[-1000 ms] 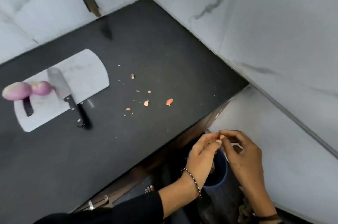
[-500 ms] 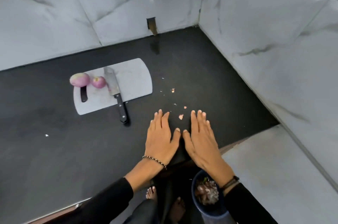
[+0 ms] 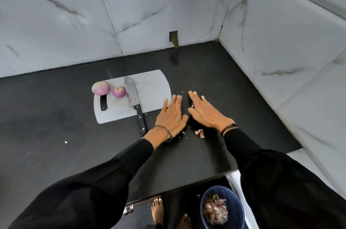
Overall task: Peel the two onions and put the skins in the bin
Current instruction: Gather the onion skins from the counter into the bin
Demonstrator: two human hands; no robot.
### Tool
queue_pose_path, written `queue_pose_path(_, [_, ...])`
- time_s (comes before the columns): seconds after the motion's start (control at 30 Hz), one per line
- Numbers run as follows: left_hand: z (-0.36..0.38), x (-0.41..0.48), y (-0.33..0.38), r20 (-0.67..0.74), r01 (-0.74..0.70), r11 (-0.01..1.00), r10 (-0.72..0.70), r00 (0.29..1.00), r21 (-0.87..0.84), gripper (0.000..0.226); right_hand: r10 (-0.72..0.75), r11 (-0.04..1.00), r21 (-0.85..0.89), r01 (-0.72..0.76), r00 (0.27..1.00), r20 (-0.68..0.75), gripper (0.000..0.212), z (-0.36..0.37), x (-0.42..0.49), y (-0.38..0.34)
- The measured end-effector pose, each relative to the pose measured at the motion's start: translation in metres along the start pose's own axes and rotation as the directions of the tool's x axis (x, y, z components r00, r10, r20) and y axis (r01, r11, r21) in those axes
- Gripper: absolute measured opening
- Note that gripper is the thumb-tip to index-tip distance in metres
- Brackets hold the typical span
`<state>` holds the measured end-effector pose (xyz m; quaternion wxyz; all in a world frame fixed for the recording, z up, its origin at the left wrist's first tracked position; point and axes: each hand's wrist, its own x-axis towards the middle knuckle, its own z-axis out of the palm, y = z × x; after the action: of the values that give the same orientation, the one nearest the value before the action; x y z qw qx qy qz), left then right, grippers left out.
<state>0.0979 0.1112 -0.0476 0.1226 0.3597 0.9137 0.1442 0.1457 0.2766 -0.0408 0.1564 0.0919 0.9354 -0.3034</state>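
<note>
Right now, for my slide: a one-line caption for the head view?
Left hand and right hand flat on the counter by skin scraps; peeled onions on cutting board.

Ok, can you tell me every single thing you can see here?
onions: two, pink-purple, peeled, on the left end of the cutting board
cutting board: one, white, on the counter
knife: one, silver blade and black handle, blade on the board, handle over its near edge
skin bits: a few, pinkish, on the counter near the wrists
counter: one, black
bin: one, blue, on the floor below the counter edge, skins inside
wall tiles: white with grey veins, behind and to the right
feet: two, bare, on the floor beside the bin
left hand: flat on the counter, beaded bracelet
right hand: flat on the counter, dark wristbands
</note>
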Motion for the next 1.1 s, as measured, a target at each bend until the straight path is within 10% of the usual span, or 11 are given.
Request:
queue_pose_path(0.23, [0.008, -0.020, -0.019, -0.048, -0.160, 0.981, 0.156, 0.987, -0.112, 0.064, -0.083, 0.996, 0.008, 0.084, 0.994, -0.074, 0.070, 0.004, -0.026, -0.003])
queue_pose_path(0.6, [0.003, -0.035, -0.043, -0.257, -0.002, 1.000, -0.002, 0.966, -0.014, 0.052, -0.069, 0.997, -0.032, 0.069, 0.997, -0.023, 0.066, 0.005, 0.023, -0.025])
queue_pose_path(0.8, [-0.002, -0.054, -0.066, -0.398, 0.140, 0.990, -0.132, 0.908, -0.009, 0.068, -0.266, 0.957, -0.208, 0.200, 0.892, -0.364, 0.041, 0.047, -0.003, -0.050])
queue_pose_path(1.1, [-0.007, -0.074, -0.086, -0.388, 0.226, 0.941, -0.311, 0.868, -0.251, 0.070, -0.531, 0.800, -0.388, 0.457, 0.841, -0.104, 0.058, 0.088, 0.015, -0.093])
